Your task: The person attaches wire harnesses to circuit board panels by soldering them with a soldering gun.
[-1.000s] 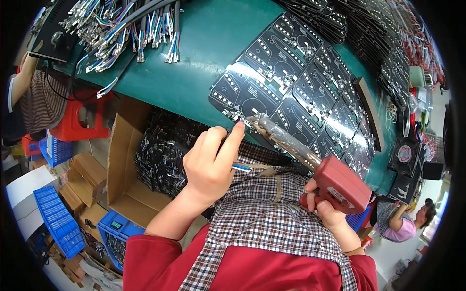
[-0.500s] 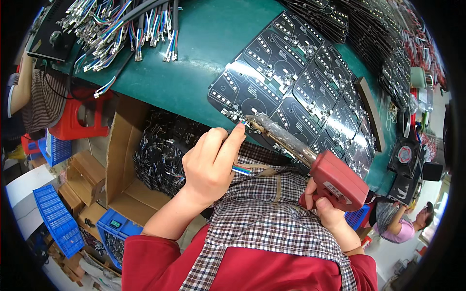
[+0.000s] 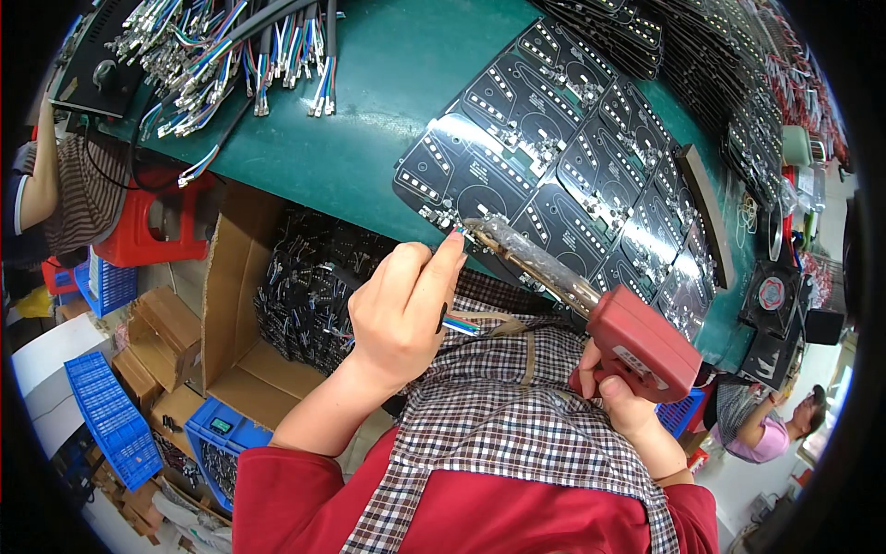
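My left hand is closed on a multi-wire cable, whose coloured ends stick out below the palm. Its fingertips pinch wires at the near left corner of a black circuit board. In my right hand is a red soldering gun, gripped by its handle. The gun's long metal barrel reaches left, and its tip is at the board corner beside my left fingertips. Exact contact between tip, wire and board is too small to tell. More such boards lie side by side in rows.
Bundled cables lie on the green table at the far left, near a black box with a knob. Stacked boards stand far right. A cardboard box of wired boards sits below the table edge. Another person is at right.
Almost nothing differs. My left hand has shifted very slightly at the board corner, while the soldering gun stays in nearly the same place.
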